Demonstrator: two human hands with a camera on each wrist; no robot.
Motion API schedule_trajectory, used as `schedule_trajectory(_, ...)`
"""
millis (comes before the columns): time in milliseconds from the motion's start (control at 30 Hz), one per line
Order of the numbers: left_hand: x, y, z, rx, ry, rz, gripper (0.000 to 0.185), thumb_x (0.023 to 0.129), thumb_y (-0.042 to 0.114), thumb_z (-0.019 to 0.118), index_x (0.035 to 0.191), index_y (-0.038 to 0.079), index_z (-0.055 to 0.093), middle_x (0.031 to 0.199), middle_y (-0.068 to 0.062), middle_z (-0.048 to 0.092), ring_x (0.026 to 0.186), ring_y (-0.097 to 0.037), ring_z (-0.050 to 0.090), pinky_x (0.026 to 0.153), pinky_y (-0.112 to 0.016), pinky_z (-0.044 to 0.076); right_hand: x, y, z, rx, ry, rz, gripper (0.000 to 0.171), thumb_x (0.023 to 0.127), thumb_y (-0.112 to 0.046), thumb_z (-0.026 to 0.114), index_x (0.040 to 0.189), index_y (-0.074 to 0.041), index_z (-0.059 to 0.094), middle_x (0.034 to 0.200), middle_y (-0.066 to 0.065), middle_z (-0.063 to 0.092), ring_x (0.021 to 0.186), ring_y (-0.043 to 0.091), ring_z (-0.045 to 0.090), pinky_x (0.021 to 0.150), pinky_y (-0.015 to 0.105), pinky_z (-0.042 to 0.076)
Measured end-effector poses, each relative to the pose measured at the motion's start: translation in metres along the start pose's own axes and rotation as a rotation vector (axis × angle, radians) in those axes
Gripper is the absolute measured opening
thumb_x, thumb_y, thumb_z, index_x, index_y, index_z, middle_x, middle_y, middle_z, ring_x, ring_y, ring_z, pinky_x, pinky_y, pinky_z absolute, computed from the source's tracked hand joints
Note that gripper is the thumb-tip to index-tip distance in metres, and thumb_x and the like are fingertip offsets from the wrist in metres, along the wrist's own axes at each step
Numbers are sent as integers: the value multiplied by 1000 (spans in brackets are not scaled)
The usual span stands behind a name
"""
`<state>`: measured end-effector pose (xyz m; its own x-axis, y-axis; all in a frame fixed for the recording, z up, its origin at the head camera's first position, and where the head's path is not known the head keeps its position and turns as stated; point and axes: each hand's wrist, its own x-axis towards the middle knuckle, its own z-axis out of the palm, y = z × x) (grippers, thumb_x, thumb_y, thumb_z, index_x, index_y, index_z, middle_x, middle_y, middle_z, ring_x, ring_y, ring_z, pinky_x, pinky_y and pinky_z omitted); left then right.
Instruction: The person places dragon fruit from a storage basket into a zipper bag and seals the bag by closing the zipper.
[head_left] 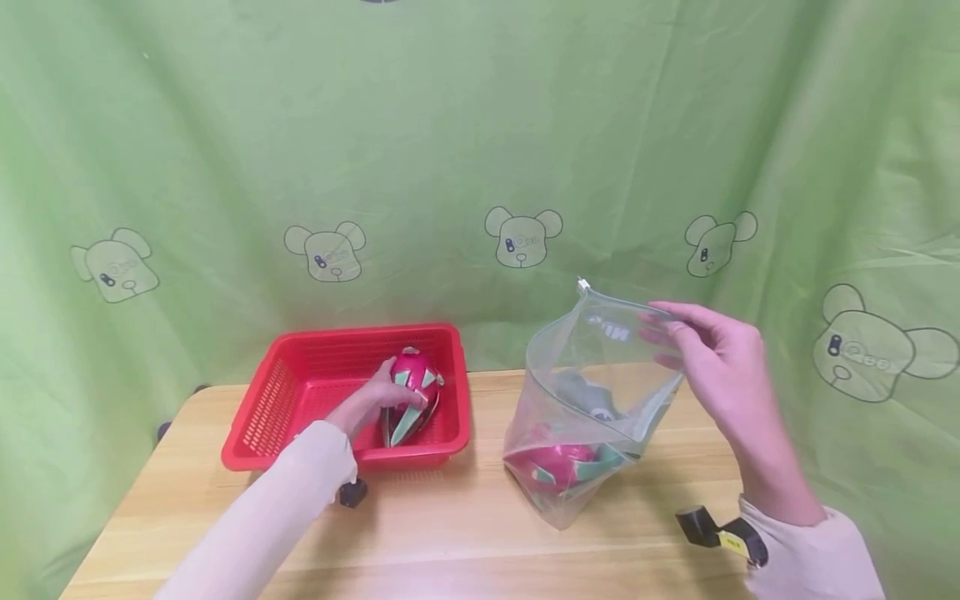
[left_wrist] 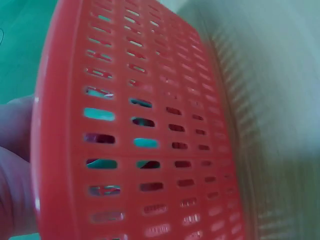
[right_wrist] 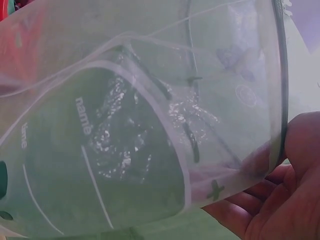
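Note:
In the head view my left hand [head_left: 378,390] reaches into the red basket [head_left: 255,392], its thumb and fingers round a shiny magenta dragon fruit [head_left: 412,367] with pale green scales. Just below that fruit lies a long pale green, dark-edged piece [head_left: 408,423]. Over on the right, my right hand [head_left: 712,350] pinches the rim of a clear zip bag [head_left: 540,400], whose mouth gapes wide. Another magenta and green item [head_left: 558,467] lies in the bottom of the bag. The right wrist view shows the right thumb [right_wrist: 305,140] and fingers on either side of the bag's edge.
Basket and bag stand apart on a light wooden table [head_left: 480,542]. Behind them hangs a green curtain [head_left: 420,167] printed with bear heads. A white zip slider [head_left: 583,286] sits at the bag's top corner. The basket's slotted side fills much of the left wrist view.

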<state>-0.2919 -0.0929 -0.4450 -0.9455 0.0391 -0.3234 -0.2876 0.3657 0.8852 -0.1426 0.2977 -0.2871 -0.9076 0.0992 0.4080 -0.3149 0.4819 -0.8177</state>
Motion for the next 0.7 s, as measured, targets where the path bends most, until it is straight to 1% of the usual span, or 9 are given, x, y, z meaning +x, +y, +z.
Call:
schedule_trajectory(67,-7,3,0,-9,7,-20,112,80,9,81,163,7,6,155,-26,29,138,-43,33,116,-56,34,0,-1,-1,6,3,-7,37,110,-18,45,137,0,61,130,24,65,94,5,73,79,26,59)
schedule_trajectory(167,-17,5,1,-60,4,-100,114,83,15,80,162,4,-2,153,-28,24,138,-45,30,114,-59,37,1,-1,-2,12,7,-22,37,109,-16,44,138,2,60,130,25,65,94,3,73,78,25,59)
schedule_trajectory(267,-25,6,-2,-137,-2,-171,110,83,18,82,160,4,4,150,-27,27,137,-46,32,110,-61,41,0,-1,-3,12,3,-26,37,109,-14,44,138,3,59,130,27,64,93,1,72,77,24,59)
schedule_trajectory(367,-29,4,-6,-152,-18,-183,99,83,22,84,154,4,17,144,-25,33,134,-46,35,106,-59,46,-1,0,-4,9,-2,-19,37,109,-14,43,139,3,59,130,26,64,93,1,72,78,24,59)
schedule_trajectory(400,-31,4,-8,-140,-21,-177,97,82,23,84,152,4,20,143,-24,35,134,-45,37,105,-58,47,-1,0,-5,9,-3,-17,38,110,-14,43,139,3,58,130,26,64,93,1,72,78,24,59)
schedule_trajectory(467,-33,2,-11,-80,-41,-152,102,83,27,84,155,5,16,144,-24,34,133,-45,36,105,-56,47,-2,0,-5,8,-5,-20,37,110,-14,43,139,3,58,130,26,64,93,1,72,78,24,59)
schedule_trajectory(600,-35,2,-18,37,-69,-117,115,85,32,81,161,2,0,149,-26,26,134,-46,33,109,-55,45,-3,-1,-4,7,-5,-26,37,109,-14,43,139,3,59,130,26,64,93,1,72,78,23,59)
schedule_trajectory(667,-35,2,-20,79,-75,-111,115,86,32,80,160,-2,-1,149,-28,25,134,-46,33,109,-55,45,-4,-1,-4,5,-7,-27,37,109,-13,43,139,2,59,129,26,65,94,1,72,78,23,59)
schedule_trajectory(700,-35,2,-21,80,-80,-114,112,87,31,79,159,-3,1,149,-28,26,134,-46,34,109,-54,45,-5,-1,-4,4,-8,-26,37,109,-13,43,139,2,59,129,26,65,94,1,72,78,23,58)
